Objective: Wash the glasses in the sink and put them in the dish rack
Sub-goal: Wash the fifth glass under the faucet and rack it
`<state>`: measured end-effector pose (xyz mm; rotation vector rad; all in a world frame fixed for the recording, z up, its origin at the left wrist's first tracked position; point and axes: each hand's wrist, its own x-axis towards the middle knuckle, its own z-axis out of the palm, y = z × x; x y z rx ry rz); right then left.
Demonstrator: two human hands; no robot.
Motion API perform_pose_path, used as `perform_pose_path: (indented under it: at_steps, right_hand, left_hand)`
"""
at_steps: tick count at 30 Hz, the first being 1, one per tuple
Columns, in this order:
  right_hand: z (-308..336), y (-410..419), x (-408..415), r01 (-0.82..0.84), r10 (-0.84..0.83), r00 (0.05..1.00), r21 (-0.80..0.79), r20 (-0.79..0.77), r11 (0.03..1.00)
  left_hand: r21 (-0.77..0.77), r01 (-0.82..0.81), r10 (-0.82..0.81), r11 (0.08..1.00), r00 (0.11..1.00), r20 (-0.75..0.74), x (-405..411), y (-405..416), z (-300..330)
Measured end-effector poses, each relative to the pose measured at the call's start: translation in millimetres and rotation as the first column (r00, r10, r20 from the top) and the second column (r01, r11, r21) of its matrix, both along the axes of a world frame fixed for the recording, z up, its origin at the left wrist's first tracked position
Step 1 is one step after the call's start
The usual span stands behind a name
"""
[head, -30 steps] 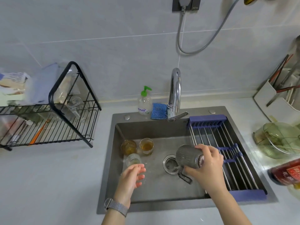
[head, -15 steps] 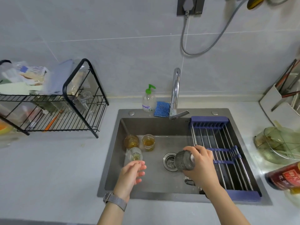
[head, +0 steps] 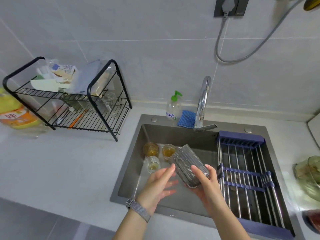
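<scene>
No legible text or labels.

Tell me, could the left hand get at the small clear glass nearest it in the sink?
Probably yes: the left hand is open, holds nothing, and hovers just beside the small clear glass, with nothing between them. The right hand holds the ribbed grey glass.

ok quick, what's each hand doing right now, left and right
Left hand: open, fingers straight, fingertips at the ribbed grey glass, not gripping.
Right hand: holds the ribbed grey glass, tilted over the sink.

glasses (head: pixel 156 155) in sink (head: pixel 131 163) left, wire rack (head: pixel 249 179) across right
</scene>
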<state>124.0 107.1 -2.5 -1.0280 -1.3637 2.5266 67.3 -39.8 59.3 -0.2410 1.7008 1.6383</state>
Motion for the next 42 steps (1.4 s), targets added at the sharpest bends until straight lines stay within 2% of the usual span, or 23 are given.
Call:
perform_pose_path:
  at_steps: [4, 11, 18, 22, 26, 30, 37, 40, 42]
  right_hand:
    - [9.5, -22.2, -23.8, -0.075, 0.075, 0.996, 0.011, -0.046, 0.997]
    - [15.3, -82.7, -67.7, -0.204, 0.208, 0.977, 0.077, -0.038, 0.976]
    - [12.5, -185.6, -123.6, -0.242, 0.245, 0.970, 0.144, 0.002, 0.959]
    - [3.7, -258.5, -161.0, -0.182, 0.174, 0.983, 0.193, 0.056, 0.964]
    - [5.3, -326.5, -205.8, -0.095, 0.080, 0.994, 0.220, 0.076, 0.971]
    - [15.6, -367.5, -236.7, -0.040, 0.020, 0.997, 0.278, 0.074, 0.960]
    - [25.6, -383.8, -305.2, -0.137, 0.114, 0.990, 0.397, 0.082, 0.908]
    - [34.6, -395.3, -347.0, -0.194, 0.185, 0.980, 0.491, 0.068, 0.849]
    - [36.7, -404.8, -374.5, -0.179, 0.159, 0.984, 0.576, 0.085, 0.798]
  left_hand:
    - [0.083, -0.128, 0.123, 0.988, 0.991, 0.061, -15.3, -26.1, 3.2]
    - [0.030, -0.277, 0.274, 0.960, 0.958, 0.081, -46.8, -88.1, -3.6]
    - [-0.045, -0.214, 0.217, 0.976, 0.971, 0.095, -108.8, -188.7, -13.0]
    - [-0.117, -0.080, 0.091, 0.990, 0.991, 0.093, -152.9, -262.8, -23.7]
    - [-0.164, -0.019, 0.030, 0.986, 0.998, 0.062, -199.4, -341.3, -24.4]
    - [-0.173, -0.029, 0.043, 0.985, 0.996, 0.074, -235.1, -397.0, -19.0]
    - [-0.104, -0.151, 0.152, 0.983, 0.988, 0.005, -268.2, -441.9, -6.7]
    - [-0.080, -0.197, 0.193, 0.977, 0.979, -0.059, -276.2, -464.5, -4.0]
    - [-0.108, -0.190, 0.185, 0.976, 0.981, -0.061, -287.0, -482.6, -3.6]
